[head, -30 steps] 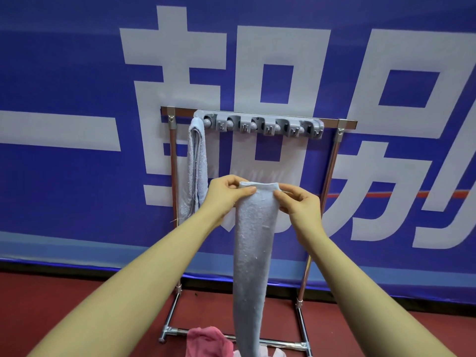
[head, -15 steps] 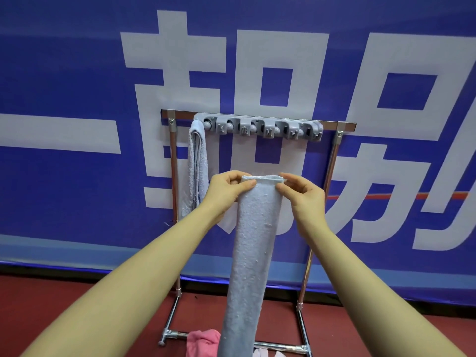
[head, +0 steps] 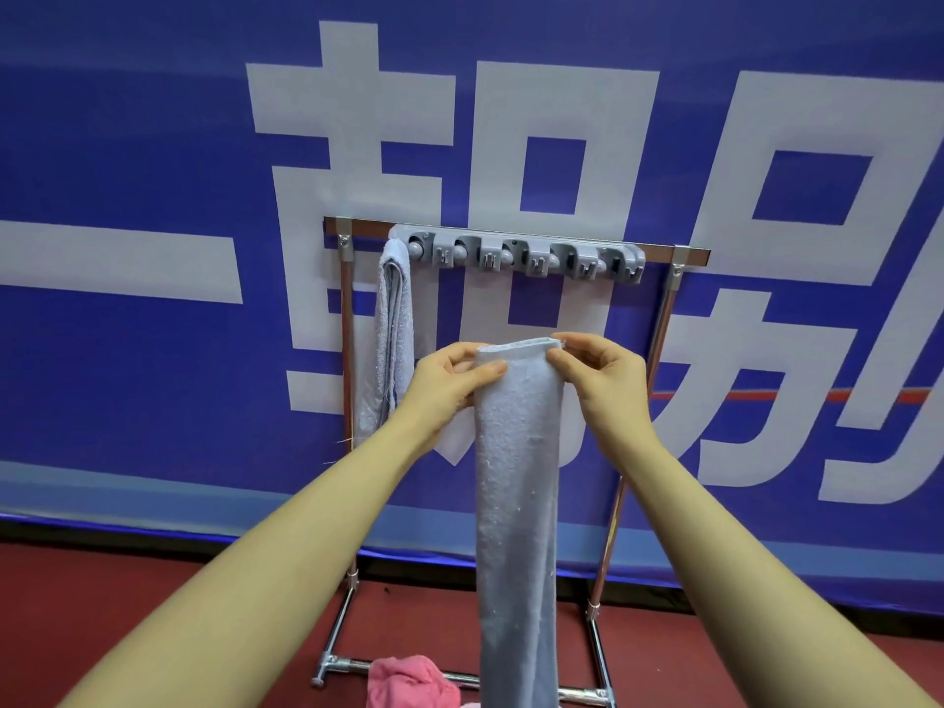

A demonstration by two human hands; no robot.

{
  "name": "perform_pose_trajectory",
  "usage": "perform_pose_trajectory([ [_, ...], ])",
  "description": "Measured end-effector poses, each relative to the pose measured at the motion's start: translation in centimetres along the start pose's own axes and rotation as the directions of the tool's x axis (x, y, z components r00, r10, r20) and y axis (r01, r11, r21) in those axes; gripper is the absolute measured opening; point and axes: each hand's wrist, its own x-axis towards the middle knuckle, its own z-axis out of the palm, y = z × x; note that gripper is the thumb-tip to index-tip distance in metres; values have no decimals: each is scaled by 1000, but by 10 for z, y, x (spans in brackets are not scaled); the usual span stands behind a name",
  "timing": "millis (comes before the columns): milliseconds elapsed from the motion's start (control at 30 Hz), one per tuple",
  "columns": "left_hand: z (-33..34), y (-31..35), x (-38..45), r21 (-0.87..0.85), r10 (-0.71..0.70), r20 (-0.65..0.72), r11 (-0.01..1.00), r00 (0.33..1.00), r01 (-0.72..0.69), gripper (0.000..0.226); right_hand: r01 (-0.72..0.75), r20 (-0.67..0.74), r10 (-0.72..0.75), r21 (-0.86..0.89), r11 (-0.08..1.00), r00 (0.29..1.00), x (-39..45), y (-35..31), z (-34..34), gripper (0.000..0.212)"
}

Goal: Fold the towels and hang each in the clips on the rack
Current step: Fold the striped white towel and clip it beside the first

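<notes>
A long pale blue towel (head: 517, 503), folded into a narrow strip, hangs down in front of me. My left hand (head: 449, 380) pinches its top left corner and my right hand (head: 603, 378) pinches its top right corner. Both hands are held below the grey clip strip (head: 516, 252) on the metal rack (head: 664, 319). Another folded pale blue towel (head: 393, 339) hangs from the leftmost clip. The other clips hold nothing.
A pink towel (head: 408, 682) lies crumpled on the red floor at the rack's base bar (head: 347, 666). A blue banner with large white characters (head: 153, 196) stands right behind the rack.
Both hands have lifted the towel's top edge slightly and drawn it flatter. The towel hangs straighter than before.
</notes>
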Motion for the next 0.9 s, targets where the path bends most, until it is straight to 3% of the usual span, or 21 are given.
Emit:
perform_pose_trajectory([
  [167,-2,-28,-4,142,-215,128,970,968,197,31,-7,-90,14,82,997,996,11,-5,0,12],
  [300,-4,-49,-11,161,-277,134,953,951,255,13,-33,-162,48,93,995,986,19,-3,1,14],
  [633,-7,-33,-4,116,-125,91,987,988,114,7,-116,-315,145,110,987,938,34,20,0,11],
  [733,-5,-24,3,133,-108,56,986,993,100,8,-198,-263,223,118,973,939,34,33,1,9],
  [900,-3,-14,18,181,-88,-86,978,992,102,13,-389,-20,394,118,914,919,17,58,2,24],
])
